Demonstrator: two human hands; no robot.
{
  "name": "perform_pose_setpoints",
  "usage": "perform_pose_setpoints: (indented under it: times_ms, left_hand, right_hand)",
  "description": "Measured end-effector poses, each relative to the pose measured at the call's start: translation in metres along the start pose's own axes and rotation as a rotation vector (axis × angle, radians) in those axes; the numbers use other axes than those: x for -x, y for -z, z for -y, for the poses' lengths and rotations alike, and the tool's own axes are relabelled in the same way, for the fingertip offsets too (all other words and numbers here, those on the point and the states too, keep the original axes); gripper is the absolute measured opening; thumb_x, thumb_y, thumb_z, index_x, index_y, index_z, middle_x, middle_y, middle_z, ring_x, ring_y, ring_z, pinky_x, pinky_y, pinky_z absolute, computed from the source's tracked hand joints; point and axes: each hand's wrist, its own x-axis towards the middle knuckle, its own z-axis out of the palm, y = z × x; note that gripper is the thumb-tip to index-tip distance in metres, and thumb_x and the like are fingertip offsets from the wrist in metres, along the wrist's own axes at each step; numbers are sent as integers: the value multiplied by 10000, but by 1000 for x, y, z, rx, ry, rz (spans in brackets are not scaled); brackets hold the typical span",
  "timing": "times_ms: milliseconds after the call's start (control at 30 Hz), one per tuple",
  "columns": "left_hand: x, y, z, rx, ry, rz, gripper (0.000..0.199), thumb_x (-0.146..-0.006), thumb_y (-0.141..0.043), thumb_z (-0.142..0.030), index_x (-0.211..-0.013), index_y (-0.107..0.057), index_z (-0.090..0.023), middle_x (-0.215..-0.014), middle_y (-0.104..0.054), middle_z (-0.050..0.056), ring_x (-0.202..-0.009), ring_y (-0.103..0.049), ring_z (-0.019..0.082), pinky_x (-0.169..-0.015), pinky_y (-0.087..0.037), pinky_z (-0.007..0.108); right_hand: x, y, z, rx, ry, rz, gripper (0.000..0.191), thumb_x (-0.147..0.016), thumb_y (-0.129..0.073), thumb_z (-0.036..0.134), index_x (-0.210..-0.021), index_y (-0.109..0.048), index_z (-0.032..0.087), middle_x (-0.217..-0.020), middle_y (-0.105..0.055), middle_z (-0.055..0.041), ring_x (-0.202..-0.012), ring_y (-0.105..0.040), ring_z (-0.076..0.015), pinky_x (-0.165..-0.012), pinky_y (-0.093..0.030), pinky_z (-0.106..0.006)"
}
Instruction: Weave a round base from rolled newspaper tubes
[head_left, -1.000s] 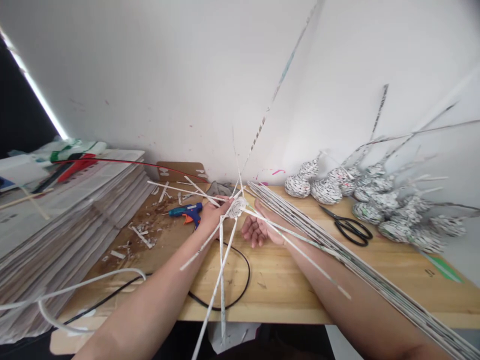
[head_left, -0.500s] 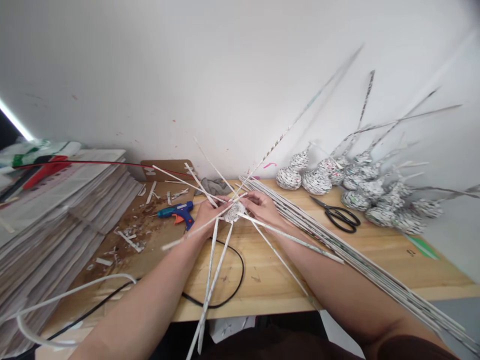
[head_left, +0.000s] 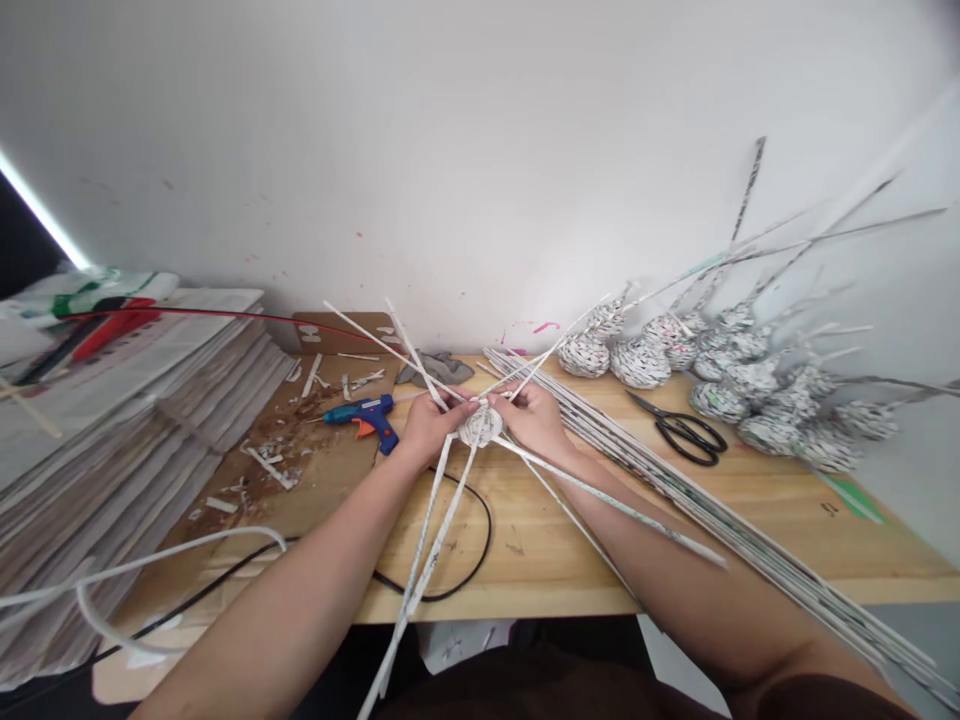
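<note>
A small woven paper piece with long paper strips radiating from it is held above the table between both hands. My left hand pinches its left edge, thumb on top. On the other side, my right hand has its fingers closed at the upper right edge, where a long strip runs up and to the right. Several strips hang toward my body, and one white strip crosses over my right forearm. The fingertips under the piece are hidden.
A blue glue gun lies left of my hands near paper scraps and a newspaper stack. Black scissors, a bundle of paper rods and several woven gourd shapes are on the right. A black cable loops below.
The long strip at the upper right has swung down to the right, toward the woven gourds. The woven piece has turned slightly, and the view has shifted a little.
</note>
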Motion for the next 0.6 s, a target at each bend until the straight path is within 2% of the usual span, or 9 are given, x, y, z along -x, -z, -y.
perform_pose_setpoints:
  times_ms: [267,600]
  left_hand:
    - [0,1,2,52,23,49,396,-535,-870,-369,-811,-726,-125,-734,-708,59,-630,-624,171,-624,-494,284]
    - [1,1,1,85,38,87,366,-558,-861,-365,-810,-734,-132,-737,-713,62,-632,-633,174,-642,-501,291]
  right_hand:
    - [0,-3,0,-101,-54,-11,195,-680,-717,333,-772,-650,174,-632,-653,4,-564,-579,-136,-575,-467,-265]
    - [-2,0,1,-23,-57,-27,160,-683,-680,313,-777,-651,187,-613,-623,12,-545,-548,-135,-561,-449,-268]
